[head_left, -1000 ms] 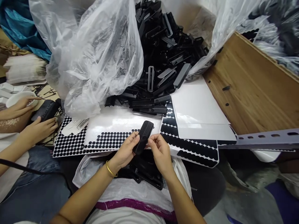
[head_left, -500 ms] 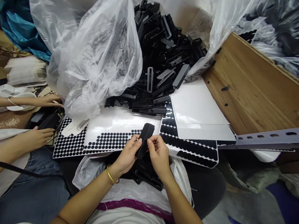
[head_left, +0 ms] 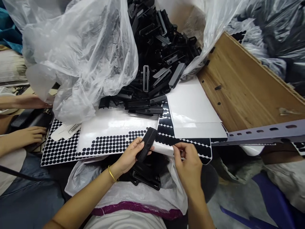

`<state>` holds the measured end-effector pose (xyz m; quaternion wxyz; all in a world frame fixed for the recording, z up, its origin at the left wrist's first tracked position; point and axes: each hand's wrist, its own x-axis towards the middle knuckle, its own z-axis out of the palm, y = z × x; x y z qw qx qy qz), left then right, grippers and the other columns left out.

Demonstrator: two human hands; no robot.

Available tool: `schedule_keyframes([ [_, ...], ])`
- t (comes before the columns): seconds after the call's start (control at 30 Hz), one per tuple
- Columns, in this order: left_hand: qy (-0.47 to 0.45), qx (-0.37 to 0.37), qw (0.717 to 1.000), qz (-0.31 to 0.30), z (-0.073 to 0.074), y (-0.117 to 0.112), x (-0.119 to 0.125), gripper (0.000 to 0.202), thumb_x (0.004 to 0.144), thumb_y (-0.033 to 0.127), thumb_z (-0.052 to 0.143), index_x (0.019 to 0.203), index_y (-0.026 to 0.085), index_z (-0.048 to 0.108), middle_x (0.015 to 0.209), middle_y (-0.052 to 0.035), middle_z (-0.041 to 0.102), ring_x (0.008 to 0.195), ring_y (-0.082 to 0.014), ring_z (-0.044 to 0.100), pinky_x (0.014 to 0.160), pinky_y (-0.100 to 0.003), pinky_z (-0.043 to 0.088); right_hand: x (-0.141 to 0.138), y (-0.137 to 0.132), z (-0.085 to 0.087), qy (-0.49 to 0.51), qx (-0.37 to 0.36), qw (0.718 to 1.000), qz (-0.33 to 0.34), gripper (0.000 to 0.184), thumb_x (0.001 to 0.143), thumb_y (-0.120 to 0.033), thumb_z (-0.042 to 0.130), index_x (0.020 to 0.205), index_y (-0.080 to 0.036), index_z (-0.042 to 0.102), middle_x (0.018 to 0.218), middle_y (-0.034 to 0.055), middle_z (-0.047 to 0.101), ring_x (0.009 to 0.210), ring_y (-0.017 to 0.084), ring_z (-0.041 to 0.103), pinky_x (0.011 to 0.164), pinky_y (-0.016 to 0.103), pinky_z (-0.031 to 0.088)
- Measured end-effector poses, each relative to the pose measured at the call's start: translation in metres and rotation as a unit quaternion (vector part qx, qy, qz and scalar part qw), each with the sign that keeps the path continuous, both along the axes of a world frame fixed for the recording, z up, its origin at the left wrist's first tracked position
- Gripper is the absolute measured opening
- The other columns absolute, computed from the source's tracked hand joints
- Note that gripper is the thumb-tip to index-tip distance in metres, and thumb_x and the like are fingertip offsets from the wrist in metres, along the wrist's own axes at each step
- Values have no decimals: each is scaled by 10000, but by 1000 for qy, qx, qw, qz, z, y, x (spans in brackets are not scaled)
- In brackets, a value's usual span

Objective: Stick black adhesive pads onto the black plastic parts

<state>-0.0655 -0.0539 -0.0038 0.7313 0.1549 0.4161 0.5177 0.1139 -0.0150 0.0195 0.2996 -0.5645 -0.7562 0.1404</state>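
Note:
My left hand [head_left: 131, 156] grips a black plastic piece [head_left: 148, 141] with a carbon-fibre pattern, tilted up to the right. To its right, my right hand [head_left: 189, 162] pinches at the row of black round stickers on the sticker sheet [head_left: 164, 149], thumb and forefinger together; the fingertips partly hide what is between them. Another sheet with black dots [head_left: 111, 143], partly bare white, lies to the left of the held piece. Below my hands, an open white bag [head_left: 114, 195] on my lap holds more black pieces [head_left: 146, 179].
A large heap of black plastic pieces [head_left: 164, 47] spills from a clear plastic bag [head_left: 95, 54] ahead. White sheets [head_left: 193, 108] lie beside a wood-grain board [head_left: 250, 86] and a slotted metal rail [head_left: 264, 129]. At the left, a co-worker's hands [head_left: 26, 138] are near a black piece.
My right hand has moved right, away from the black piece, to the sticker sheet. My left hand still holds the piece. The view has shifted slightly right.

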Motion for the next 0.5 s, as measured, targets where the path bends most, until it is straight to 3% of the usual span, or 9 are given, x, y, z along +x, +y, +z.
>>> schedule_keyframes([
  [0.17, -17, -28, 999, -4, -7, 3, 4, 177, 804, 323, 615, 870, 166, 565, 1041, -69, 658, 1009, -198, 623, 898, -348, 489, 33, 5, -5, -148, 41, 988, 34, 114, 866, -257, 454, 834, -209, 552, 805, 65, 519, 749, 213, 477, 651, 334, 388],
  [0.37, -7, -23, 1000, -12, -10, 4, 3, 175, 817, 319, 600, 902, 170, 567, 1049, -74, 662, 1035, -200, 614, 899, -350, 488, 17, 6, -6, -259, 49, 959, 102, 177, 847, -137, 433, 731, -198, 553, 756, 66, 538, 714, 207, 438, 620, 324, 306],
  [0.5, -15, -23, 999, -16, -11, 5, 2, 160, 831, 317, 582, 888, 169, 563, 1070, -80, 656, 1052, -200, 606, 911, -351, 480, 16, 10, -5, -270, 38, 957, 103, 166, 850, -153, 436, 723, -192, 536, 718, 61, 536, 696, 207, 431, 613, 323, 299],
])
